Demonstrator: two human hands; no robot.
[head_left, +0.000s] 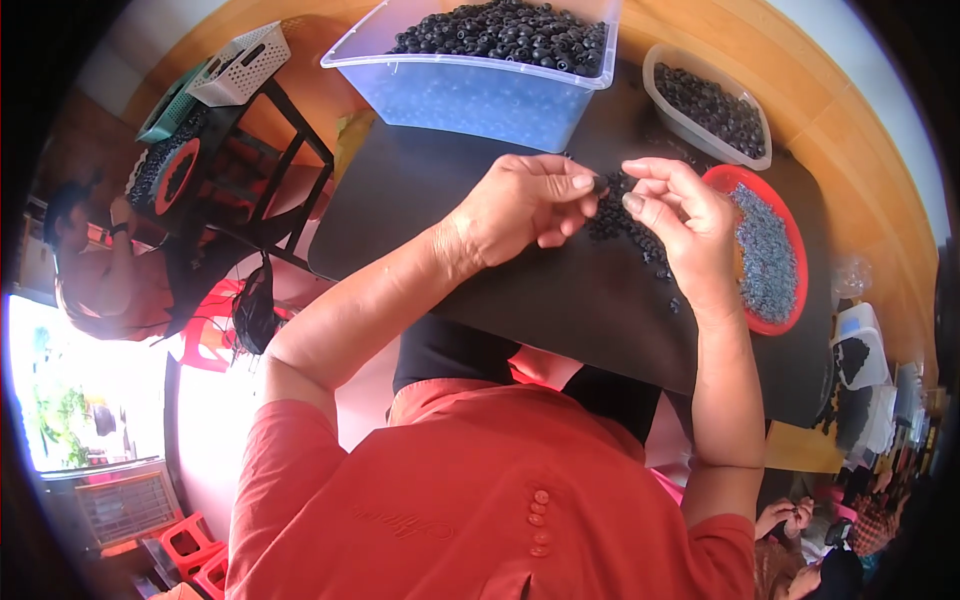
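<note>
My left hand [530, 205] is closed in a pinch over the dark table [430, 190], its thumb and forefinger on a small black ring-like piece [600, 185]. Just to the right, my right hand [690, 215] is held with thumb and forefinger apart, and a gap shows between their tips. Its other fingers curl inward, partly hidden. Below and between both hands lies a loose pile of small black pieces [630, 225], several of them strewn toward me. A red round tray [770, 327] of small grey-blue pieces stands beside my right wrist.
A large translucent tub [470, 100] full of black ring-like pieces stands at the table's far side. Right of it is a smaller clear container [755, 160] of similar pieces. People sit at the far left [110, 260] and lower right [790, 520]. Red stools [190, 540] stand lower left.
</note>
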